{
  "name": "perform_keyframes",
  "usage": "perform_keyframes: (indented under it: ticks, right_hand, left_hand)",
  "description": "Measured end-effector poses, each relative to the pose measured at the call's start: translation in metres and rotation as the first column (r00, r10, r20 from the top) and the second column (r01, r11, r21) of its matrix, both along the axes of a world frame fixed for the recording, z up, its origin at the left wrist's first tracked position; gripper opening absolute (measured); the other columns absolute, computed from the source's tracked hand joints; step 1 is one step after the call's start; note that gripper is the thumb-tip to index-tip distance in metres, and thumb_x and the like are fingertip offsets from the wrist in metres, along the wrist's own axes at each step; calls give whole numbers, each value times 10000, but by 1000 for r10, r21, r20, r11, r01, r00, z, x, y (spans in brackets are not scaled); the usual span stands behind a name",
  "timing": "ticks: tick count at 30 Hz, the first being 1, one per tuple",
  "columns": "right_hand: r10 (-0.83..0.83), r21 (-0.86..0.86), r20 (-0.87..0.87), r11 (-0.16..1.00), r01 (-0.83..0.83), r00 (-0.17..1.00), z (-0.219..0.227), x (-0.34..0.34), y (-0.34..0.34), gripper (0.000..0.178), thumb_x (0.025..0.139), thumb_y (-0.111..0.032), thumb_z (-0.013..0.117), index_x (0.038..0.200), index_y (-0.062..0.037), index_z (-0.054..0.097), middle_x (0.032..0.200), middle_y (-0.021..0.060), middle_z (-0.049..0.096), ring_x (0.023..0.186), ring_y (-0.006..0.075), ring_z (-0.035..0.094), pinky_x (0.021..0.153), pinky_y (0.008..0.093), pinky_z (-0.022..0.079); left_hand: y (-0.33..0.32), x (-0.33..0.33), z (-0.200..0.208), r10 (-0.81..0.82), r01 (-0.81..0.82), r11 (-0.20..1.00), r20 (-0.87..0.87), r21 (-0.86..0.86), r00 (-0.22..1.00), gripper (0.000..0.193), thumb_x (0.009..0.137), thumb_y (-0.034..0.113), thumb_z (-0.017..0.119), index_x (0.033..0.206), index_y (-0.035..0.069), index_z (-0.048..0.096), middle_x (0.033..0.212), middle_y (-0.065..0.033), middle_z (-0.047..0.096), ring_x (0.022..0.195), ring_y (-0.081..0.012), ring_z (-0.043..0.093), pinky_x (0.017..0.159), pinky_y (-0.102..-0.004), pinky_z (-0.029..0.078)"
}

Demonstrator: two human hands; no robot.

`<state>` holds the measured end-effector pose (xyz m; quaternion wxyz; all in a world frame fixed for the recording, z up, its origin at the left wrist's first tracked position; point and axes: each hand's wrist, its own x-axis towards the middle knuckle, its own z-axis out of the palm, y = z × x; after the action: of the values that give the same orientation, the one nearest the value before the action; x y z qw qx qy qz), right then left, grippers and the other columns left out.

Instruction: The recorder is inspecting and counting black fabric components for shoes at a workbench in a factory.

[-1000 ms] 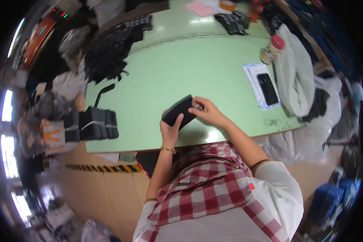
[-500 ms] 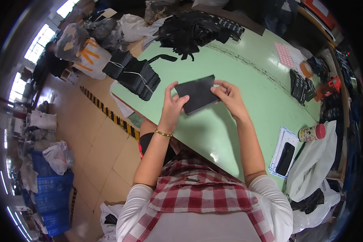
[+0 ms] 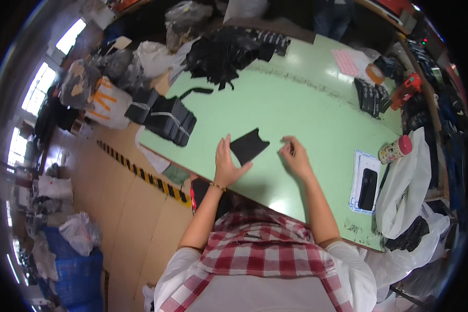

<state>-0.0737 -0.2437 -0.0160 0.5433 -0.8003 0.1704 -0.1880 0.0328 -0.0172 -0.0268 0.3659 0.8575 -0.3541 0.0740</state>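
Observation:
A flat black rectangular piece, with a curved notch cut in its right end, lies tilted on the green table. My left hand is beside its left edge, fingers stretched and thumb apart, at or close to the edge; whether it touches is hard to tell. To the right of the piece, my right hand is held apart from it, index finger and thumb spread, other fingers curled, with nothing visible in it. Banded stacks of black pieces sit at the table's left edge.
A heap of black straps lies at the far side. On the right are a phone on a white-and-blue sheet, a red-lidded jar, a tape roll and white plastic sheeting. Striped floor tape runs left of the table.
Both hands held the black piece up before; now it lies flat on the table. The right hand has let go and drawn away, and the left hand has opened. The view has shifted slightly.

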Motion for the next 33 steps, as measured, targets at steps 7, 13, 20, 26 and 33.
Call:
perform_keyframes:
  ticks: [7,13,20,26,33]
  right_hand:
    - [-143,-131,-132,983,126,981,0,-25,41,240,791,-101,643,1014,-25,596,610,117,542,569,264,556,573,371,453]
    - [-238,-5,56,971,239,970,-14,-13,42,201,847,-129,632,989,10,605,670,82,543,603,166,503,596,300,446]
    - [-373,-80,261,911,405,890,-30,48,42,252,935,-213,530,952,34,580,829,156,586,795,261,559,734,354,458]
    - [-374,-172,277,887,428,885,-40,54,43,270,954,-218,483,917,35,570,872,200,582,857,368,548,778,422,436]
    - [-238,-375,167,882,285,957,-26,44,49,273,918,-266,535,883,-5,608,947,151,581,907,317,525,806,403,398]
  left_hand:
    - [-18,5,4,-37,24,952,36,304,999,1236,571,400,813,1511,120,60,1253,-280,407,1217,-426,374,1064,-596,229]
    - [-26,12,-9,-38,4,957,114,289,993,1123,576,395,772,1486,92,187,1052,-197,491,975,-353,485,936,-467,353]
    - [-30,19,-6,-30,-6,940,100,340,995,1060,578,417,771,1451,81,274,1057,-213,498,944,-350,479,876,-470,378]
    - [-29,19,-3,-16,-21,937,102,347,995,1045,577,421,760,1431,40,293,1057,-229,506,967,-363,476,869,-470,388]
    - [-23,9,-6,-4,-32,942,104,335,995,1036,581,425,760,1427,41,302,1062,-211,497,974,-359,472,870,-472,382]
